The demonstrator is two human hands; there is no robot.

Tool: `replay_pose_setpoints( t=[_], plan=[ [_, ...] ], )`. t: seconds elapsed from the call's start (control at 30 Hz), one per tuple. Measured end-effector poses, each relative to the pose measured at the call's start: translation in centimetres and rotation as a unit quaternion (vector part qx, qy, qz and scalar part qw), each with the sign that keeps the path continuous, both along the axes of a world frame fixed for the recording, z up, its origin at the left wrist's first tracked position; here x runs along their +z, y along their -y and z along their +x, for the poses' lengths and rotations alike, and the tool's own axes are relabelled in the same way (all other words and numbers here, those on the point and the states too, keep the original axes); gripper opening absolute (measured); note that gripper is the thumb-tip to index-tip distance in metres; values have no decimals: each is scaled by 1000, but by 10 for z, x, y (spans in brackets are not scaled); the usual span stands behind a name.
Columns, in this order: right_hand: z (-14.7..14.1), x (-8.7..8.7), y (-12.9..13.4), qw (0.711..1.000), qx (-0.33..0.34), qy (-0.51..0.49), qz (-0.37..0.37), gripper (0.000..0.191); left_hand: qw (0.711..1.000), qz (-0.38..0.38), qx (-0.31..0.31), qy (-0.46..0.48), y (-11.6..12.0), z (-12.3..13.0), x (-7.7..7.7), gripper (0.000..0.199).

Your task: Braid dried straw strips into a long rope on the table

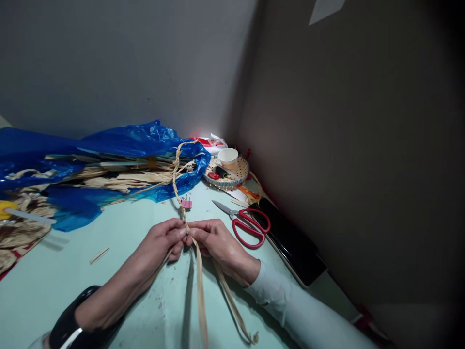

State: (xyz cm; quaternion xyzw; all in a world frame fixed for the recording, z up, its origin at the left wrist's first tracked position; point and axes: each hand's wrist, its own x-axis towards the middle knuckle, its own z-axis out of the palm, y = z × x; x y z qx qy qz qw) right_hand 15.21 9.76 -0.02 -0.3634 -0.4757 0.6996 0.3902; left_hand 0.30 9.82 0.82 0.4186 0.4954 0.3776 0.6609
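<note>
Lying at left: blue bag (136, 133) with straw strips (119, 182). Left hand (162, 241) pinches the straw braid (176, 183) at its lower end over the tabletop (152, 329); it runs up past a pink clip (186, 204). Looks light, pliable, probably splits if yanked; best held at the last crossing. Right hand (220, 245) pinches beside it, loose strands (200, 291) hanging below. Red-handled scissors (237, 214) further right.

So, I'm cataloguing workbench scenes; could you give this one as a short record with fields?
Left hand: pinching the braided cord
Right hand: pinching the cord close beside the left
Loose strands: trailing toward the wearer
Pink binder clip: by the cord, beyond the hands
Red-handled scissors: beyond the right hand
Blue plastic bag: left, around pale strips
Woven tray: far side, holding white cup, black spool
</note>
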Motion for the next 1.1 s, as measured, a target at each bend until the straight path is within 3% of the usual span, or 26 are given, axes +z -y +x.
replay_pose_setpoints(
  t=[0.13,0.27,0.47,0.57,0.63,0.8,0.87,0.97,1.1],
  plan=[
    [4,2,0,985,18,127,119,25,1000,-1,24,-7,2,2,-8,31],
    [10,9,5,921,23,304,241,19,998,23,39,-52,5,1,-6,32],
    [14,25,14,841,18,453,295,19,981,58,37,-180,7,1,-2,26],
    [16,28,14,801,13,506,319,21,978,67,47,-192,7,1,-2,23],
    [15,28,14,793,-2,517,322,22,976,82,56,-193,7,2,-3,21],
    [7,23,18,848,-33,446,284,23,972,112,71,-193,10,5,-3,17],
    [2,19,23,849,-38,441,288,22,974,104,71,-188,13,4,-4,17],
    [-5,13,33,821,-11,463,334,17,983,78,67,-155,18,2,-4,21],
    [-7,13,43,758,55,521,388,27,989,53,76,-117,21,1,-2,21]
  ],
)
